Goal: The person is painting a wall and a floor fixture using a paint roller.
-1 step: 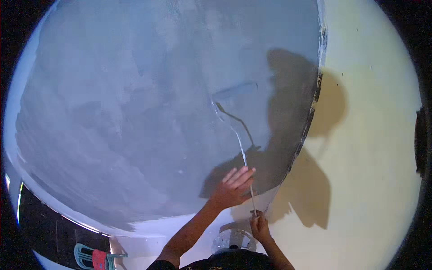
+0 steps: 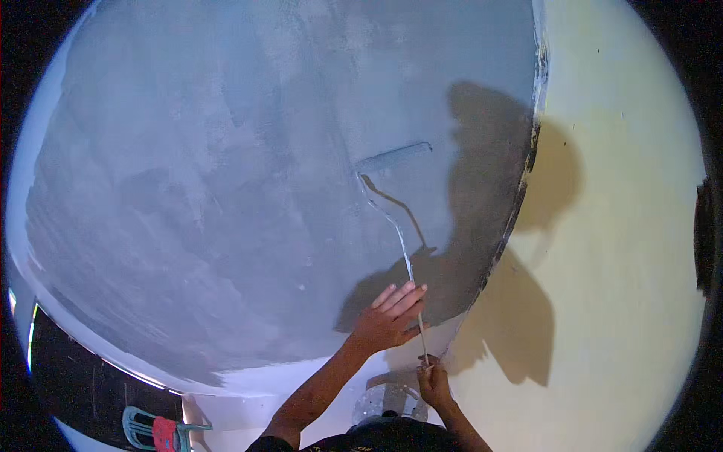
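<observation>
A paint roller (image 2: 393, 157) lies tilted against the grey-painted wall, its bent frame running down to a thin pole (image 2: 404, 245). My left hand (image 2: 388, 316) is around the pole partway up, fingers long and rather straight over it, thumb on the lower side. Lower down, my right hand (image 2: 434, 383) is closed round the pole near its bottom end. The roller sleeve is grey with wet-looking paint. The grey wall (image 2: 226, 226) shows uneven, streaky patches of paint.
On the right, a pale yellow wall (image 2: 617, 264) meets the grey along a dark, rough edge (image 2: 510, 218). A clear bucket (image 2: 369, 404) stands below, close to my body. At lower left is a green chair (image 2: 139, 427) with a red cloth (image 2: 163, 435). My shadow falls across both walls.
The roller sits very slightly lower on the grey wall, and its sleeve looks sharper. My right hand has dropped a touch with the pole.
</observation>
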